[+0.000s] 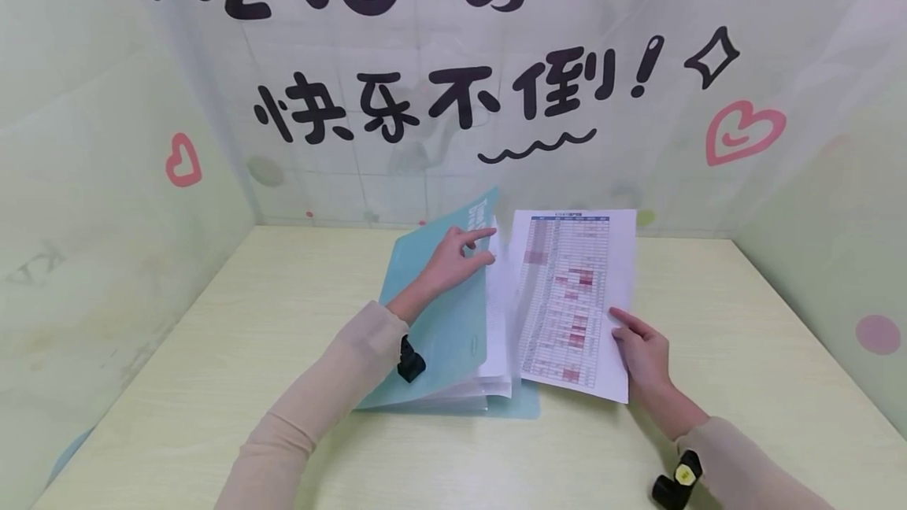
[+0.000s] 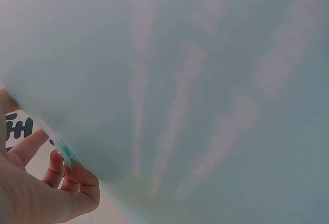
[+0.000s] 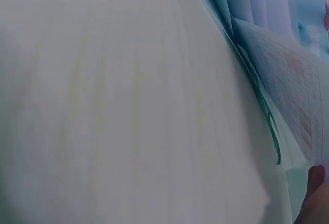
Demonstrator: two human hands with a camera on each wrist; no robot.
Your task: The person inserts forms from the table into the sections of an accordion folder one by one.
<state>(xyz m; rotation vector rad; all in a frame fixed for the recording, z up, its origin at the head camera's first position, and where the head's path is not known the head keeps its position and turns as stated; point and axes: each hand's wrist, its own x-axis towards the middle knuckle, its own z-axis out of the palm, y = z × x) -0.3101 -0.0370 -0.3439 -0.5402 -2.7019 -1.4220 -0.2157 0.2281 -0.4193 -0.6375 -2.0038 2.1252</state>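
Note:
A light blue folder stands partly opened on the table, white pages showing inside it. My left hand holds the upper free edge of its front cover, tilting it up; in the left wrist view the cover fills most of the picture, its edge between thumb and fingers. To the right, my right hand pinches a printed sheet by its right edge. This paper bears a table with red-shaded cells and leans up beside the folder's pages. The right wrist view shows only a bit of that hand, at the lower right corner.
The pale wooden table extends on both sides of the folder. Behind it hangs a whitish sheet backdrop with large black characters and pink hearts, and similar panels stand at left and right. Each wrist carries a small black camera.

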